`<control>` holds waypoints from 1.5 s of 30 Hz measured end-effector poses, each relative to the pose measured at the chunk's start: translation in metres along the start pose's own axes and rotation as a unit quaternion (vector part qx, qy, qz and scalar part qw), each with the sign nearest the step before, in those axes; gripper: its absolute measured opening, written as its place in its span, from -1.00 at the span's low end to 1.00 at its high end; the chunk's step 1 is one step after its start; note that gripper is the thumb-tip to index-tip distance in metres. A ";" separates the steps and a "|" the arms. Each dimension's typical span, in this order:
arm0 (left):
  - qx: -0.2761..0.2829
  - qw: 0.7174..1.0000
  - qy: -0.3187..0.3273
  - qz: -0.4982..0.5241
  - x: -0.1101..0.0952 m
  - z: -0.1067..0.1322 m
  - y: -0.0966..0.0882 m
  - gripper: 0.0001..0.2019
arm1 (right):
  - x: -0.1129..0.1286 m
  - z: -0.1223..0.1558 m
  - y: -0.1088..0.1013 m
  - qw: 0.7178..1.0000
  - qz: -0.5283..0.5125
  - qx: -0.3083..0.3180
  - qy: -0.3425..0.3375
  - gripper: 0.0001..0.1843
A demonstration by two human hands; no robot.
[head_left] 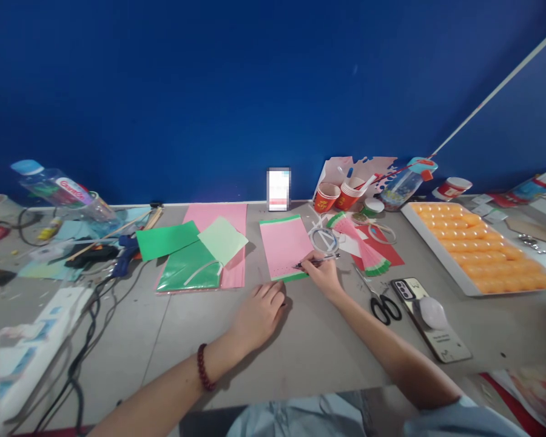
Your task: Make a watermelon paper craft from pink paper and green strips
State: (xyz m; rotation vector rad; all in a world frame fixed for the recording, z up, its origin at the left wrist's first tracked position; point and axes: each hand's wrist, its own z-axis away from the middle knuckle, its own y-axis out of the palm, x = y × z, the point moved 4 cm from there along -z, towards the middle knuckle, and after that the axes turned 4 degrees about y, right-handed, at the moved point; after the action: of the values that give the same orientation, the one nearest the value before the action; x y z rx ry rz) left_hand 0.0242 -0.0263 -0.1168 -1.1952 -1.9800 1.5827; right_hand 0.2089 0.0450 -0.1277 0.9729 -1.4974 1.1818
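My right hand point(324, 273) is closed round a dark pen point(317, 263), its tip at the lower part of a pink sheet point(286, 246). Green strips edge the sheet at top and bottom, and a row of small dark marks runs near its lower edge. My left hand point(262, 311) lies on the table at the sheet's lower edge, fingers curled together. By its thumb shows a small dark tip, too small to name. A folded pink-and-green paper fan point(361, 243) lies right of the sheet, near coiled clear tubing point(324, 241).
Green paper point(168, 241) and a pale green square point(222, 240) lie left. Scissors point(382, 303) and a phone point(430, 321) are on the right, beside a tray of orange balls point(480, 249). Red paper cups point(351, 195) stand behind. A power strip point(31, 352) and cables occupy the left.
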 end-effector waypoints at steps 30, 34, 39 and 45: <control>-0.002 1.000 0.000 -0.003 0.000 0.000 0.000 -0.84 | 0.000 0.001 0.000 1.000 0.006 0.002 0.001 -0.89; -0.006 1.000 0.001 -0.002 0.001 0.001 0.002 -0.84 | 0.002 -0.001 -0.005 1.000 0.002 -0.030 0.000 -0.88; -0.002 1.000 0.001 0.001 0.001 0.000 0.001 -0.86 | 0.002 -0.004 -0.010 0.999 -0.002 -0.030 0.015 -0.86; 0.005 1.000 0.000 -0.007 0.000 0.000 0.000 -0.85 | 0.000 -0.004 -0.009 1.000 0.010 -0.015 0.020 -0.86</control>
State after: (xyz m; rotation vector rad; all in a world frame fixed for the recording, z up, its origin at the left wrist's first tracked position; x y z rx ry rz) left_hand 0.0247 -0.0263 -0.1167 -1.1734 -1.9740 1.5850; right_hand 0.2185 0.0472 -0.1259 0.9122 -1.4913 1.1831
